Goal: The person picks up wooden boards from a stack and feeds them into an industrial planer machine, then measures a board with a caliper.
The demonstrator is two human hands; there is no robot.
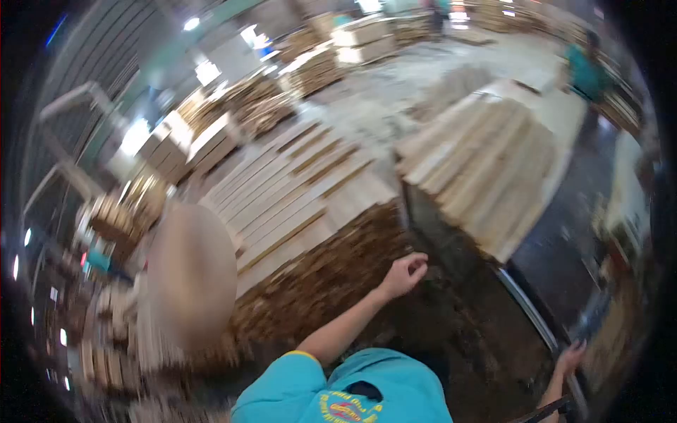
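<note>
Fingers of the left hand curl loosely, holding nothing, above the plank stack, whose boards run lengthwise up-right; right hand grips a blurred metal rail.

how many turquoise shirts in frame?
2: one shirt bottom centre, above it a raised hand; another shirt far top right by the stacks. Blur may hide more.

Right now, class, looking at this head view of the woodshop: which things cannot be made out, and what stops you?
Head view:
- Left hand: curled over the wood stack; the fingers hide whether it holds anything.
- Right hand: near the frame edge on a blurred metal rail; its grip is unclear.
- Person in teal: far off, too small and blurred.
- Oval patch: blurred out.
</note>
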